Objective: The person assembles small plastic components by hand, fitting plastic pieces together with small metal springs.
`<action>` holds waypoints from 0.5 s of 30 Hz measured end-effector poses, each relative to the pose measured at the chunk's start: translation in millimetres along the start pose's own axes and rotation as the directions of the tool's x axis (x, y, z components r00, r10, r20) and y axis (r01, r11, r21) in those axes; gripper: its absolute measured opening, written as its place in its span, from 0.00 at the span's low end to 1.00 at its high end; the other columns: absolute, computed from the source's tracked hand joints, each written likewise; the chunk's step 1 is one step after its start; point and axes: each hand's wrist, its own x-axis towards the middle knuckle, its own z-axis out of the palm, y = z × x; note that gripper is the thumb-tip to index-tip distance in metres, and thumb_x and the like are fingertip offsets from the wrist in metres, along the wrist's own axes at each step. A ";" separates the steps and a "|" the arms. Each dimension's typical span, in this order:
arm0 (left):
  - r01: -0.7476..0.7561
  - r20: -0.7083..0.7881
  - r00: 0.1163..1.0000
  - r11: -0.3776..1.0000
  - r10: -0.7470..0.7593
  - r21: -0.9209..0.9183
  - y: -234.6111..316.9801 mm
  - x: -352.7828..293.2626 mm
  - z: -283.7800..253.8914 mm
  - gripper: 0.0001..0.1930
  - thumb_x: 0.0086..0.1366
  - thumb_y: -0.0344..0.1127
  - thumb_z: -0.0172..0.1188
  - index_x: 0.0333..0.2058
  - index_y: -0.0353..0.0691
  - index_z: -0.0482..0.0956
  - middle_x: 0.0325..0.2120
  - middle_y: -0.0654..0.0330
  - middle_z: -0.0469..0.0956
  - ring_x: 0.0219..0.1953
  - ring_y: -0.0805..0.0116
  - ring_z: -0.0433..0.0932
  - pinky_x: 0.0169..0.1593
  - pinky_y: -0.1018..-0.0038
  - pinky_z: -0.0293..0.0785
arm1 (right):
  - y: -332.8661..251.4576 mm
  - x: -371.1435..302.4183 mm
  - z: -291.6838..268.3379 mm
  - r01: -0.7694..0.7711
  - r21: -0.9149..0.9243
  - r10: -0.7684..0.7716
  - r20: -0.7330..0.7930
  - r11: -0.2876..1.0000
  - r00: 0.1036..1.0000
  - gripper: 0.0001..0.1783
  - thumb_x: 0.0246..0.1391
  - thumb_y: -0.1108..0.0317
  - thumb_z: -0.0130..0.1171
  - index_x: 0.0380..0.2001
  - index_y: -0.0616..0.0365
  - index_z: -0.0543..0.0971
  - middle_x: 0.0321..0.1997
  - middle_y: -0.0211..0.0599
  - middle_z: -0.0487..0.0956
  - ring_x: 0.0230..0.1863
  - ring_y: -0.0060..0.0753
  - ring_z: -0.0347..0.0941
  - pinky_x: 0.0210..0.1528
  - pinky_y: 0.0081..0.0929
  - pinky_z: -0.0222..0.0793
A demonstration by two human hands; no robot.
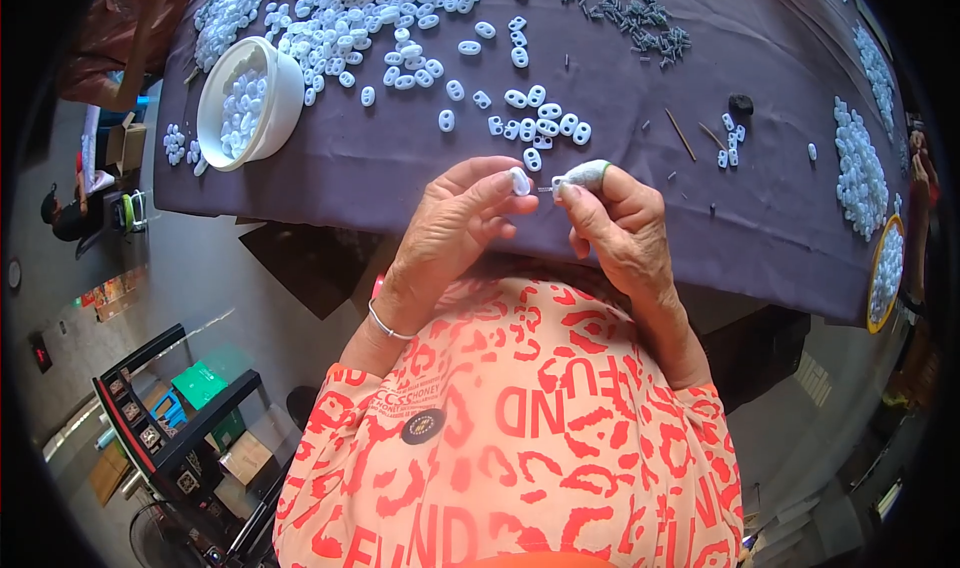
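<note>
In front of my body, just over the table's near edge, both hands are raised close together. My left hand [450, 213] pinches a white oval cord-lock shell [520, 181] between thumb and fingertips. My right hand [625, 223] grips a small white cord-lock part [558, 182], and a white cover with a green edge wraps its index finger. A thin metal spring [545, 189] shows in the narrow gap between the two parts; whether it touches the left one I cannot tell. Beyond my fingers lies a loose cluster of two-holed white cord locks [548, 127].
A dark cloth [370, 143] covers the table. Far left are a large pile of white pieces [340, 28] and a white tub [284, 98]. Grey springs [640, 28] lie at the back; a thin stick [681, 135] and an orange-rimmed basket [873, 318] are right. Another person's arm [125, 83] shows upper left.
</note>
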 end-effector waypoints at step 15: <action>-0.554 0.717 0.451 -0.463 0.532 0.692 -5.8 25.9 -31.0 0.09 0.43 0.25 0.64 0.26 0.39 0.76 0.31 0.59 0.75 0.37 0.58 0.75 0.41 0.68 0.72 | 7.2 -0.6 0.9 -0.063 0.039 0.065 -0.042 0.997 0.997 0.09 0.55 0.67 0.53 0.28 0.63 0.75 0.19 0.24 0.70 0.14 0.12 0.62 0.16 0.12 0.57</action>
